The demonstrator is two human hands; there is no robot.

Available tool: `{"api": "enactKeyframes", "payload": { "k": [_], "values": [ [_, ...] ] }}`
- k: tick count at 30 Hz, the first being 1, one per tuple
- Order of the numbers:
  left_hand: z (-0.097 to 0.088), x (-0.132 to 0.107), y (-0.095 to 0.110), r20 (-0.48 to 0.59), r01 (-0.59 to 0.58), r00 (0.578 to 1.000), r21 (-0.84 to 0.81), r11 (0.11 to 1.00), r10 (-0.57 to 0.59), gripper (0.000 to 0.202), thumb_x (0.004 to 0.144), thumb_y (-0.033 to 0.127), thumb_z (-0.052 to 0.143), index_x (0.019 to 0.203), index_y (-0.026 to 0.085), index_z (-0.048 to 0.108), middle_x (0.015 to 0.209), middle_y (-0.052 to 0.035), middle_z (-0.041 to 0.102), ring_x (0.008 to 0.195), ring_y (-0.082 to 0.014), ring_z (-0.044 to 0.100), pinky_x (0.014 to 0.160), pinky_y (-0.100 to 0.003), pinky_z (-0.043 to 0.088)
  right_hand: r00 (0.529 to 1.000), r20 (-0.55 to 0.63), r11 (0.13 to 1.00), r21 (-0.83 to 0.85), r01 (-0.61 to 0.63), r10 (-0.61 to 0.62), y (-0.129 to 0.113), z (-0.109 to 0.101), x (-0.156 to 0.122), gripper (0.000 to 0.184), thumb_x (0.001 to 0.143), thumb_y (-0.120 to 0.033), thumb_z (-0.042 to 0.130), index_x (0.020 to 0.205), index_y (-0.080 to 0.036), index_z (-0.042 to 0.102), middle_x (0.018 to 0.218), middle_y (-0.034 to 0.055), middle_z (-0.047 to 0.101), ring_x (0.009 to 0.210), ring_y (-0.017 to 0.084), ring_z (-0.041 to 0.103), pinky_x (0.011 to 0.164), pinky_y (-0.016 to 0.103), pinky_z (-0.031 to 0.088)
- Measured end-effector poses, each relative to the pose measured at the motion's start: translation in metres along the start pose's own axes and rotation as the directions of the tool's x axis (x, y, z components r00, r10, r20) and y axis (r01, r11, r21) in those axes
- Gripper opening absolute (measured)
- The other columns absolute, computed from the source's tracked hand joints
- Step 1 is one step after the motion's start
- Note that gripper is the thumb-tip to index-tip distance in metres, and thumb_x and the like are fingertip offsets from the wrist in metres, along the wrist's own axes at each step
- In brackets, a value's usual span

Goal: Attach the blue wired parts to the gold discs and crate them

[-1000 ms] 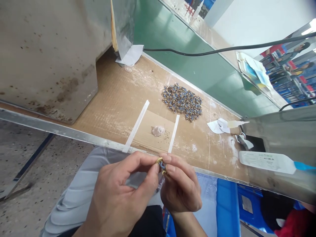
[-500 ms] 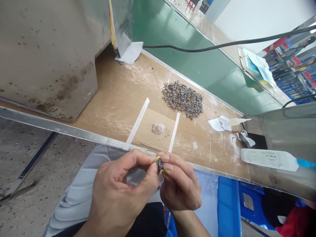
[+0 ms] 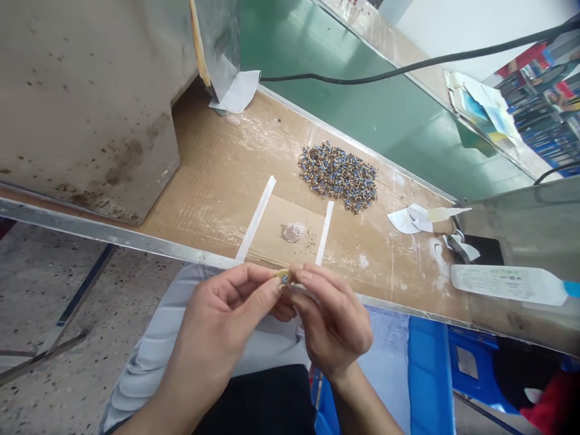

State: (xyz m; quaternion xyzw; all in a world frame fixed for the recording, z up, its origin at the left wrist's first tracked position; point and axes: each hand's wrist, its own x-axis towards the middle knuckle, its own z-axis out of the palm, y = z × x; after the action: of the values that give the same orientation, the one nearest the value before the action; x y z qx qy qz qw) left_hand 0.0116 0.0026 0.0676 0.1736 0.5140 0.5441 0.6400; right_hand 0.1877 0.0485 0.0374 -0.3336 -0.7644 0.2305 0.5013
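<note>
My left hand (image 3: 222, 329) and my right hand (image 3: 333, 320) meet just in front of the bench edge. Between their fingertips they pinch one small part (image 3: 284, 277), yellowish with a bit of blue. Both hands are closed in a pinch on it. Further back on the cardboard-covered bench (image 3: 217, 181) lies a pile of several small blue and brass parts (image 3: 338, 176). A small clear round piece (image 3: 293, 231) sits between two white strips (image 3: 256, 219), just beyond my fingers.
A stained metal housing (image 3: 86, 103) stands at the left, another metal box (image 3: 521, 241) at the right with a white bottle (image 3: 507, 283) lying before it. A green conveyor belt (image 3: 362, 103) and a black cable (image 3: 408, 65) run behind. Blue bins (image 3: 426, 374) sit under the bench.
Both hands have risen slightly toward the bench edge and turned the small part between their fingertips; less of its blue shows now. The view has shifted a little.
</note>
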Motion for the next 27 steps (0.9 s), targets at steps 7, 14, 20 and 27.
{"api": "enactKeyframes", "payload": {
  "k": [7, 14, 20, 27],
  "values": [
    [-0.01, 0.005, 0.007, 0.149, 0.313, 0.949, -0.305, 0.899, -0.28, 0.024, 0.085, 0.033, 0.111, 0.084, 0.017, 0.094, 0.082, -0.006, 0.087, 0.067, -0.015, 0.081, 0.064, -0.02, 0.071, 0.763, 0.282, 0.695, 0.315, -0.646, 0.582, -0.017, -0.01, 0.024, 0.014, 0.117, -0.04, 0.083, 0.118, -0.027, 0.09, 0.093, -0.0002, 0.086, 0.081, 0.017, 0.084, 0.077, 0.03, 0.073],
    [0.002, 0.003, 0.015, 0.185, 0.394, 0.917, -0.294, 0.871, -0.353, 0.028, 0.078, 0.029, 0.114, 0.079, 0.011, 0.092, 0.076, -0.0061, 0.083, 0.063, -0.0148, 0.078, 0.058, -0.021, 0.071, 0.53, 0.523, 0.264, 0.499, -0.825, 0.667, -0.02, -0.008, 0.033, 0.036, 0.104, -0.055, 0.097, 0.099, -0.023, 0.082, 0.076, -0.0029, 0.08, 0.064, 0.014, 0.074, 0.063, 0.026, 0.061],
    [0.007, 0.004, 0.014, 0.204, 0.446, 0.894, -0.319, 0.836, -0.399, 0.023, 0.077, 0.022, 0.11, 0.077, 0.01, 0.091, 0.074, -0.0064, 0.081, 0.062, -0.0137, 0.077, 0.06, -0.018, 0.07, 0.523, 0.535, 0.209, 0.538, -0.816, 0.664, -0.017, -0.013, 0.03, 0.042, 0.101, -0.059, 0.099, 0.096, -0.023, 0.079, 0.075, -0.0022, 0.08, 0.064, 0.013, 0.071, 0.061, 0.026, 0.06],
    [0.013, 0.005, 0.008, 0.215, 0.487, 0.873, -0.338, 0.805, -0.438, 0.025, 0.077, 0.021, 0.107, 0.069, 0.012, 0.084, 0.064, -0.002, 0.072, 0.054, -0.0109, 0.067, 0.052, -0.021, 0.064, 0.511, 0.531, 0.146, 0.583, -0.799, 0.676, -0.016, -0.016, 0.022, 0.041, 0.098, -0.054, 0.103, 0.1, -0.021, 0.079, 0.08, -0.0009, 0.083, 0.063, 0.013, 0.075, 0.061, 0.024, 0.06]
  ]
}}
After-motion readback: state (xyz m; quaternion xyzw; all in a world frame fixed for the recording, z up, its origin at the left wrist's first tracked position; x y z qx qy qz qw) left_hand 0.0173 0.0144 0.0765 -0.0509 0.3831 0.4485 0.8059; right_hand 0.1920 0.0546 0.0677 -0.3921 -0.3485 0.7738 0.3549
